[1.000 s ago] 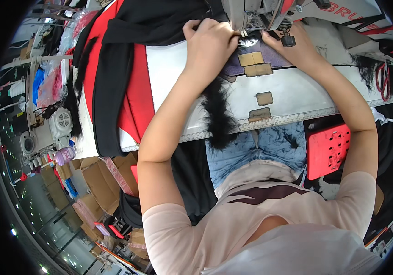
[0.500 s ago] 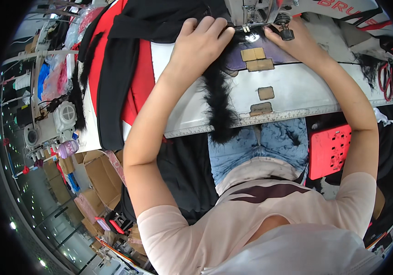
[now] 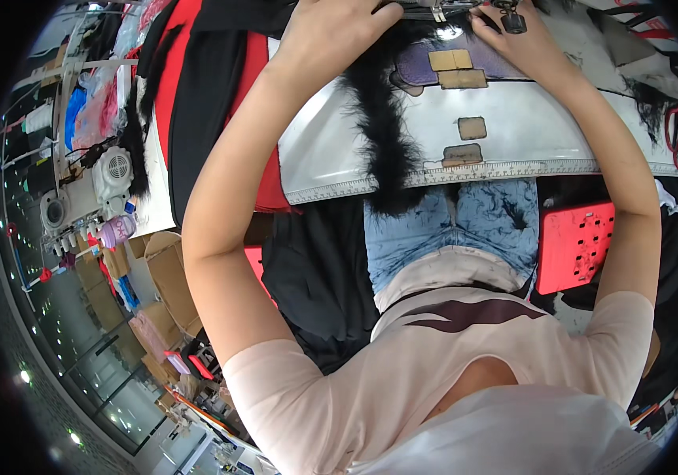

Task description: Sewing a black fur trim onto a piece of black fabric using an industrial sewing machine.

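Observation:
My left hand (image 3: pixel 331 36) is bent over black fabric (image 3: pixel 244 16) at the top edge, left of the sewing machine's presser foot (image 3: pixel 439 12). Its fingertips are cut off, but the thumb and fingers press into the cloth. Beneath that hand a strip of black fur trim (image 3: pixel 386 131) hangs down across the table and over its front edge. On the other side of the foot lies my right hand (image 3: pixel 529 43), thumb and forefinger apart and pointing at the foot. A dark machine knob (image 3: pixel 514 22) partly covers its fingers.
Red fabric (image 3: pixel 274 182) drapes over the table edge at left. A ruler strip (image 3: pixel 513 169) runs along the front of the white table (image 3: pixel 331 150). Red-handled scissors (image 3: pixel 677 136) lie far right. Beside my lap is a red perforated panel (image 3: pixel 575 247); a white motor-like machine (image 3: pixel 113 178) stands left.
The view has shifted, so the table and machine sit higher in the picture. My left hand has moved slightly left and its elbow outward. The red fabric's lower edge has shifted right.

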Demonstrator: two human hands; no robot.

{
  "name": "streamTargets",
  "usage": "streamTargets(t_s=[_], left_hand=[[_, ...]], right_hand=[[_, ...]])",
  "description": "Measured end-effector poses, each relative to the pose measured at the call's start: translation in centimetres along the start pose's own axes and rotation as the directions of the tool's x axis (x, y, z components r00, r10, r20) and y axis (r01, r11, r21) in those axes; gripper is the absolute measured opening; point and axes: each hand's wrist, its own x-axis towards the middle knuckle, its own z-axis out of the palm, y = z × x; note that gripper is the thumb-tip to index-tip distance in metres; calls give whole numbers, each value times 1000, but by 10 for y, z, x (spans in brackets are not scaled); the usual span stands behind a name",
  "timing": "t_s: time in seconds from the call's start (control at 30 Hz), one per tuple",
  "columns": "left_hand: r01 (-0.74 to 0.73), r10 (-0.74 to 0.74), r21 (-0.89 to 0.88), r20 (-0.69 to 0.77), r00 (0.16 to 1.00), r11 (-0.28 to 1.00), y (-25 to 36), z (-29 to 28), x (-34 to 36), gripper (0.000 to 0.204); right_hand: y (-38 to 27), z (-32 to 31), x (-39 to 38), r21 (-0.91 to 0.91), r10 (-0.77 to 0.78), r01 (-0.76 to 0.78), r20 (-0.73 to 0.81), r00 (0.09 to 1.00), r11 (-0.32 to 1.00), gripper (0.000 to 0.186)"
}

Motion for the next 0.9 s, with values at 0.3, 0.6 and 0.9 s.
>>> streamTargets(t_s=[0.3, 0.6, 0.9], left_hand=[[199, -209, -257, -12, 978, 946, 27, -10, -2, 5], [333, -345, 147, 66, 936, 931, 53, 18, -17, 15], [204, -214, -76, -152, 965, 976, 37, 47, 4, 20]], right_hand=[[0, -1, -1, 43, -31, 31, -6, 1000, 999, 14], [1, -1, 3, 91, 35, -39, 48, 998, 995, 16], [30, -29, -7, -253, 203, -121, 332, 921, 960, 23]])
